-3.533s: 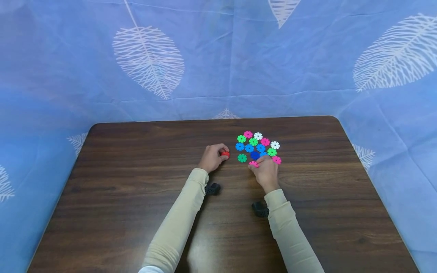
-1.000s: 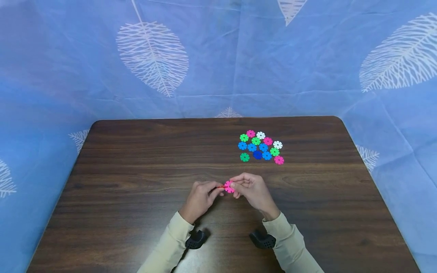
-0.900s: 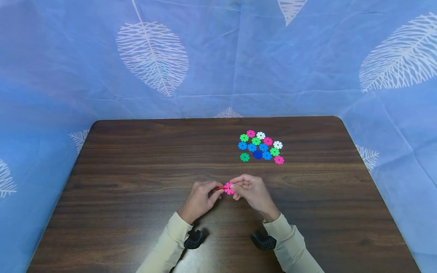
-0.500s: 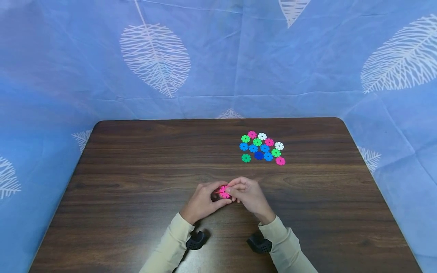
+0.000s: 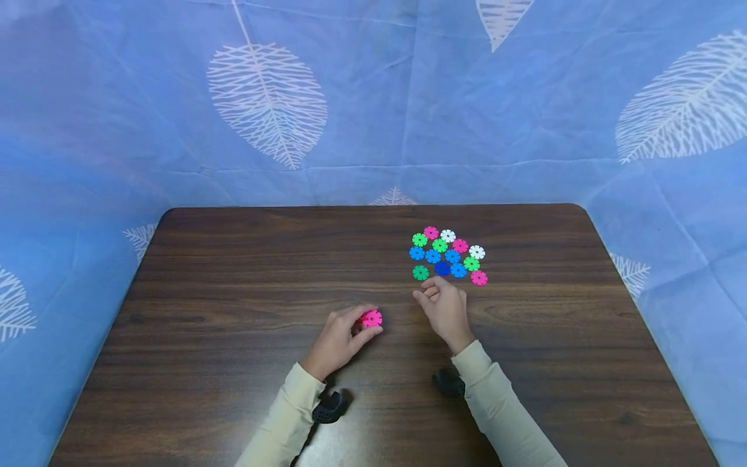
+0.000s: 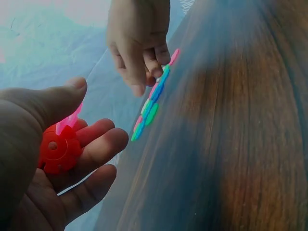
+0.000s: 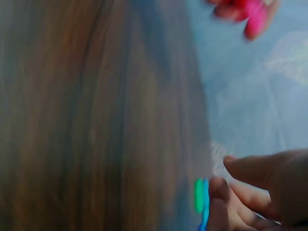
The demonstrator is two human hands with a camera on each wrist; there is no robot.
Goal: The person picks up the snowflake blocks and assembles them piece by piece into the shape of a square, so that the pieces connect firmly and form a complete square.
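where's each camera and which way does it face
Head: on the head, facing forward and down at the table; left hand, right hand, sleeves show.
Left wrist: on that wrist, looking at the left hand holding a red disc; right hand beyond.
Right wrist: on that wrist, facing the right hand near a green disc; left hand beyond, blurred.
Both wrist views show both hands.

Booth-like space: blue leaf-print cloth [image 5: 362, 104] around a wood-grain table [image 5: 233, 292].
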